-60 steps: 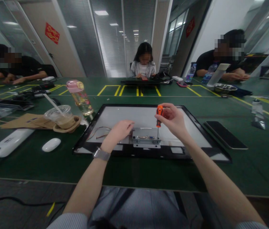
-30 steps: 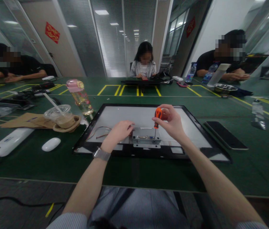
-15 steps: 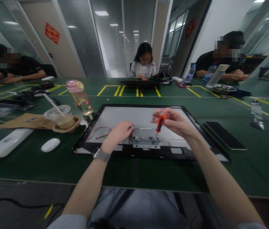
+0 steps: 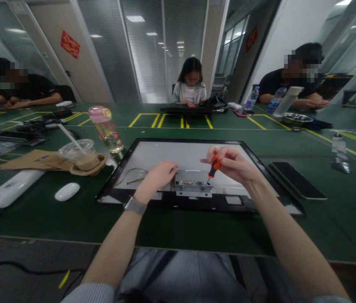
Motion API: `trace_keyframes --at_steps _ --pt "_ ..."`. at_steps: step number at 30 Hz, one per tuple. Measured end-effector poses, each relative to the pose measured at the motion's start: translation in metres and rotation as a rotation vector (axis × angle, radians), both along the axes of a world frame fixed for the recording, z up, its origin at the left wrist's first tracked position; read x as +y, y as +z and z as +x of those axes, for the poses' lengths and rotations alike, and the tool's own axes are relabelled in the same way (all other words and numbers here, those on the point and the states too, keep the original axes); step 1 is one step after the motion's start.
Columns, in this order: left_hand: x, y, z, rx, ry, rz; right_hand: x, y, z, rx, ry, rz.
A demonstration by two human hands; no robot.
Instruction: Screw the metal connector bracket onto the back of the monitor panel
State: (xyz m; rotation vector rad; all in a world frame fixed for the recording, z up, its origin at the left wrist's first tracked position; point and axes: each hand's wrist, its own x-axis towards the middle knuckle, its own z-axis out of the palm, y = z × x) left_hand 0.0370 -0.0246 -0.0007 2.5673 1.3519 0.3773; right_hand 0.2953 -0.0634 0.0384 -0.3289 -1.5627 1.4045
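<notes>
Bare forearms of the wearer, extended forward over the table (image 4: 102, 225) and converging on a metal port box (image 4: 192, 176). The right hand (image 4: 236, 164), wrist bent inward, grips an orange-and-black screwdriver (image 4: 214, 165) between thumb and fingers; the tool is tilted, its handle against the fingers and its thin shaft slanting down and leftward from them to the front of the box. The left hand (image 4: 161, 173) lies palm down with fingers loosely curved at the left end of the box (a wristwatch (image 4: 135, 205) encircles its wrist). Its fingertips are partly hidden, so whether it grasps the box or merely rests there cannot be told. The box, between the two hands, sits at the near side of a black-framed display panel (image 4: 165, 152) lying flat beneath both. Thin wires (image 4: 130, 182) lie on the panel to the left of the left hand, partly covered by it. The screwdriver's tip is too small to resolve, and any screw under it is indistinct. Both striped sleeves are cut off by the lower edge.
</notes>
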Motion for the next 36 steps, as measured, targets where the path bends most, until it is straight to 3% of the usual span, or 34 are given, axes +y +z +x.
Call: trace_keyframes --at_steps 5,11,17,36 --pt "-0.0020 0.0008 0.0015 0.005 -0.002 0.004 -0.0020 0.0009 -0.0055 0.008 -0.024 -0.068" --pt "-0.0018 0.0006 0.0026 0.022 -0.009 0.018 -0.0005 -0.0005 -0.0058 0.009 -0.074 0.005" --pt "-0.0039 0.0029 0.0041 0.030 -0.002 0.017 -0.0020 0.0000 -0.0091 0.033 -0.051 -0.072" --pt "-0.0013 -0.0012 0.0030 0.023 -0.018 0.019 0.0006 -0.0029 -0.0054 0.001 -0.064 -0.044"
